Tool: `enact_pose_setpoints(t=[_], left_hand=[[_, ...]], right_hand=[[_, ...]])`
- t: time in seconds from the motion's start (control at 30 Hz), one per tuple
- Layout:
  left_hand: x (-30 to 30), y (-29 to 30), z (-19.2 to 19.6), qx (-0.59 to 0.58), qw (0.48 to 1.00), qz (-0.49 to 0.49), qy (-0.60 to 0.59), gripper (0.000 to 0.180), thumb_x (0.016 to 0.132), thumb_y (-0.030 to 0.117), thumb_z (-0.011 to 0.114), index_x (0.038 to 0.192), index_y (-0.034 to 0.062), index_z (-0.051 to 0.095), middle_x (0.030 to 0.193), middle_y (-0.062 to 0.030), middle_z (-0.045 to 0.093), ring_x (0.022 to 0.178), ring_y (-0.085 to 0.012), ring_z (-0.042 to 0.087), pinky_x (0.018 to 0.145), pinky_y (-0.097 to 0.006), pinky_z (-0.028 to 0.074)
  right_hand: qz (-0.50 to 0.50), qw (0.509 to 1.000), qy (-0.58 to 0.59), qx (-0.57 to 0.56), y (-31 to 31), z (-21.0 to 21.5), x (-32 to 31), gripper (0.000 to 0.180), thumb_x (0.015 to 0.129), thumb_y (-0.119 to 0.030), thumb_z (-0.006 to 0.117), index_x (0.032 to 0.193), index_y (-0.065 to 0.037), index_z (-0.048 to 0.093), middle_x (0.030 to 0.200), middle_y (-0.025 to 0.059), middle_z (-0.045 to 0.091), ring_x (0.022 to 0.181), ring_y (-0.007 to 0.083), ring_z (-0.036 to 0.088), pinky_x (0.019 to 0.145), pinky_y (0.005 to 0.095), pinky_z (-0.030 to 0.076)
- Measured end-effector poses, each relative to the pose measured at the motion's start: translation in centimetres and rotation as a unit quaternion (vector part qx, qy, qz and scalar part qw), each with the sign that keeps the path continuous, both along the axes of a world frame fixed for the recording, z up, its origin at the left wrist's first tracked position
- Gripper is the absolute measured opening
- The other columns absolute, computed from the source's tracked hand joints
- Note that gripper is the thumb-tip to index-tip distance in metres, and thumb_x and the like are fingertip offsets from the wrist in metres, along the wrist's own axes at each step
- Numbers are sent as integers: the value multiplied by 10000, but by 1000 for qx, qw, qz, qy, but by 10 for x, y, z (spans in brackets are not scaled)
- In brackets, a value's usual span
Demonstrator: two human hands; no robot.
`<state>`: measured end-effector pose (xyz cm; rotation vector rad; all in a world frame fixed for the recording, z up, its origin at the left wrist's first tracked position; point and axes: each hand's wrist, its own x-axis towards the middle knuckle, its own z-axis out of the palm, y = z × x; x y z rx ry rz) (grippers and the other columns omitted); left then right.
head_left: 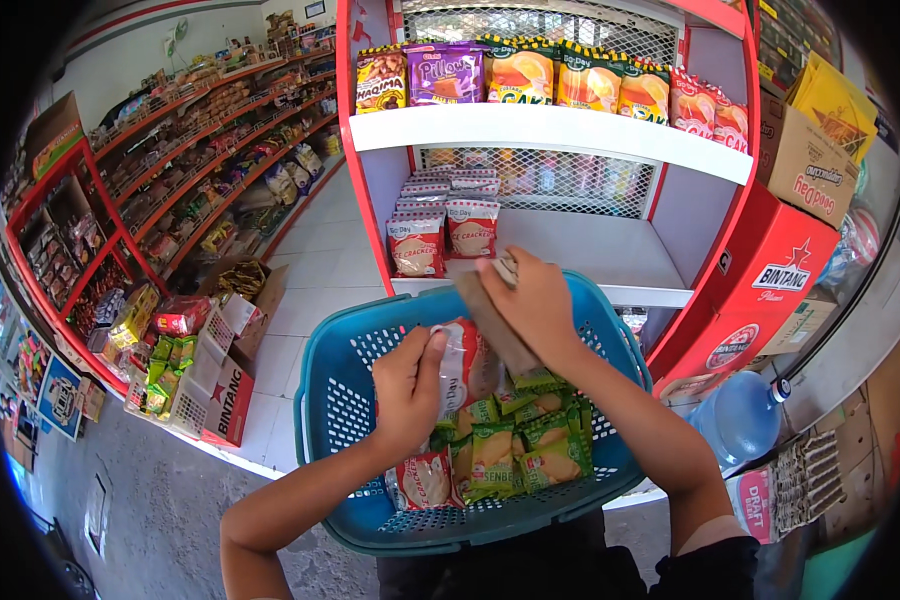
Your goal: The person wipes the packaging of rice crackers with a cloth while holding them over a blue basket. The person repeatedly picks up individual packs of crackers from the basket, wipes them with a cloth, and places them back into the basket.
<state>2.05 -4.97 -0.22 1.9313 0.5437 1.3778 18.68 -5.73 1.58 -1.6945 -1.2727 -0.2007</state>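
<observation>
A teal plastic basket [332, 400] sits in front of me, holding several red-and-white cracker packs and green snack packs [530, 450]. My left hand [408, 392] grips a red-and-white cracker pack [465, 365] standing up inside the basket. My right hand [532, 300] holds a flat brown piece of cardboard [492, 322] that slants down into the basket. Just beyond the basket, the white middle shelf [610, 255] carries two rows of matching cracker packs [445, 230] at its left.
The red-framed shelf unit has a top shelf [550, 125] lined with purple, yellow and red snack bags. Red cartons [770, 275] and a blue water jug [740, 415] stand at the right. Open cartons of goods [210, 380] sit on the floor at left, before long stocked racks.
</observation>
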Motion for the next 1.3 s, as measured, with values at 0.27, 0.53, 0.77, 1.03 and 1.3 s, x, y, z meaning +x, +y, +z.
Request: enact_pose_setpoints(t=[0.27, 0.53, 0.77, 1.03, 1.3], left_hand=[[10, 22, 6, 87, 986, 107, 90, 237, 914, 123, 460, 714, -4, 439, 496, -125, 393, 401, -142, 318, 395, -295, 281], [13, 9, 12, -69, 985, 17, -158, 306, 962, 220, 379, 727, 36, 444, 611, 39, 419, 564, -15, 322, 470, -202, 278], [12, 16, 7, -60, 992, 59, -94, 313, 968, 254, 358, 745, 49, 439, 657, 47, 399, 614, -16, 324, 537, -196, 315], [10, 15, 4, -146, 969, 29, -198, 314, 965, 273, 366, 759, 54, 458, 680, 31, 476, 592, -6, 396, 529, -185, 369], [12, 20, -11, -329, 920, -26, -211, 311, 964, 284, 355, 866, 46, 530, 728, 4, 547, 626, -46, 487, 582, -196, 416]], right_hand=[[-15, 997, 6, 78, -19, 29, -9, 309, 819, -344, 544, 822, -35, 553, 667, 180, 600, 597, 369, 589, 527, 441, 463], [-48, 995, -11, 90, 1, -5, -5, 299, 826, -296, 583, 744, -13, 530, 584, 162, 566, 529, 347, 568, 458, 385, 418], [57, 992, 61, 92, -16, 13, -47, 303, 826, -332, 554, 780, -32, 551, 609, 182, 583, 582, 360, 588, 513, 439, 451], [-26, 999, 7, 38, 2, -15, -10, 315, 837, -343, 539, 792, -32, 558, 625, 188, 591, 581, 367, 588, 504, 442, 452], [96, 989, -62, 97, -19, -2, -58, 253, 807, -262, 607, 749, -30, 525, 586, 130, 570, 527, 316, 573, 451, 358, 435]])
